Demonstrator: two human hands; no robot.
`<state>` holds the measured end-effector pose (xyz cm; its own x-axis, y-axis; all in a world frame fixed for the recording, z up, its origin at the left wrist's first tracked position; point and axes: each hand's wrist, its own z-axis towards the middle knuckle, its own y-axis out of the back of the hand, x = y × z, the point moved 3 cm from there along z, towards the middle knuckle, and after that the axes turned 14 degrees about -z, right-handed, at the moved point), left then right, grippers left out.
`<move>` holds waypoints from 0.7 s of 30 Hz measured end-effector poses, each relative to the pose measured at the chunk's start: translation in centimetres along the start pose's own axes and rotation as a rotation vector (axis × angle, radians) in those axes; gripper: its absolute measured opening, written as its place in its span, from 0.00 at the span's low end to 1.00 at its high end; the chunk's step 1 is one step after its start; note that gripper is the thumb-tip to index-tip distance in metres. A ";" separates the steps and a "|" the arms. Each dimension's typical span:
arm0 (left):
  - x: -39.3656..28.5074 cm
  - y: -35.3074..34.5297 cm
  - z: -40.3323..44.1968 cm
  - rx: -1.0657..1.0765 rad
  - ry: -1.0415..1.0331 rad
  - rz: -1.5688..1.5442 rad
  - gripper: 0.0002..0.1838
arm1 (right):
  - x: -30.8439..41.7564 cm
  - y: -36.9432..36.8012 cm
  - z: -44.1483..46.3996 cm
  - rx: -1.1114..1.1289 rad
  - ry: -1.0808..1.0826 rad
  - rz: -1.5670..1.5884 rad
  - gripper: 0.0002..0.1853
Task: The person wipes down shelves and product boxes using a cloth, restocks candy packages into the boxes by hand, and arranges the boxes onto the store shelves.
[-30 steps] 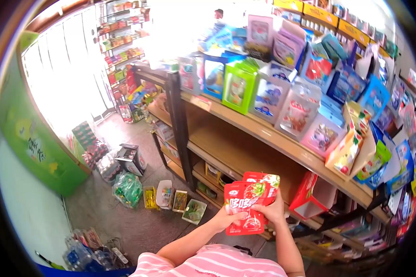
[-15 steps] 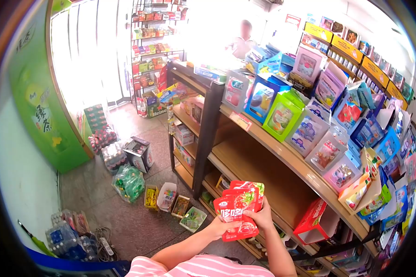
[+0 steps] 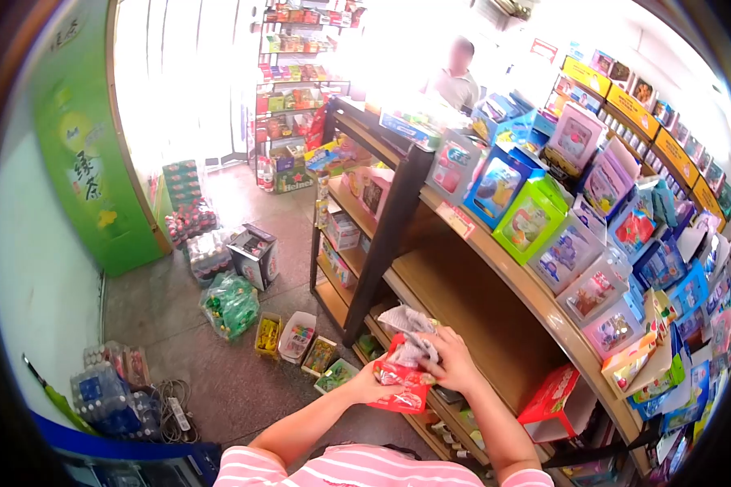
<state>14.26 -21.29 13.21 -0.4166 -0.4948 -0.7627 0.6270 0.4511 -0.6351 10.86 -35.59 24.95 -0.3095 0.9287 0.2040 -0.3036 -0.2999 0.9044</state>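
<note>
Low in front of me, my left hand is closed on the edge of some red snack packets. A crumpled grey-white cloth lies over their upper part, gripped by my right hand. The cloth hides much of the packets' printed front, and how many packets there are I cannot tell. Both hands are beside the bare middle board of a wooden shelf unit. On that board, to the right, sits an open red carton.
Boxed goods such as a green pack crowd the upper shelf. Small open boxes, a green plastic bag, a carton and bottle packs stand on the floor. A person is at the back.
A grey-white cloth has appeared in my right hand, over the packets, which were fanned out in both hands before. The view has turned slightly left.
</note>
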 end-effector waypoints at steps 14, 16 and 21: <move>-4.4 -4.9 1.5 0.279 -0.110 0.205 0.23 | -1.9 2.9 1.9 -0.277 -0.224 0.221 0.15; -3.4 -5.2 1.4 0.378 -0.096 0.322 0.24 | -4.2 2.2 1.1 -0.250 -0.343 0.384 0.13; -4.0 -5.4 0.7 0.298 0.039 0.190 0.25 | -10.5 -3.0 -4.2 -0.190 -0.617 0.600 0.12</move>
<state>13.02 -22.29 19.79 -0.2953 -0.3913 -0.8716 0.8580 0.2928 -0.4221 11.22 -45.38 18.46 0.0604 0.5385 0.8405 -0.4075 -0.7553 0.5132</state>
